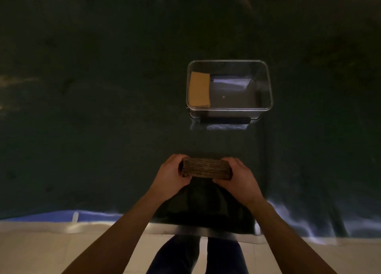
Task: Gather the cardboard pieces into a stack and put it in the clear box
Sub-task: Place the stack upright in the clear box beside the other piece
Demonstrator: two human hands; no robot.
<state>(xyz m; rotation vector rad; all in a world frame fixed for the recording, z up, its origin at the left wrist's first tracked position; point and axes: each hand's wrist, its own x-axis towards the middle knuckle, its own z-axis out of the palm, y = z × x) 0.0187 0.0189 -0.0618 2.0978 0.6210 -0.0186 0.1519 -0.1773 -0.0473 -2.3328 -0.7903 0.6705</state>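
A stack of brown cardboard pieces shows its layered edges toward me, held just above the dark cloth near the table's front. My left hand grips its left end and my right hand grips its right end. Farther back and slightly right stands the clear box, open on top. Inside it, against the left wall, lies another tan cardboard stack. The remainder of the box floor is bare.
A dark green cloth covers the table. Its front edge runs across the bottom, with pale floor tiles below. My legs in dark trousers show under the edge.
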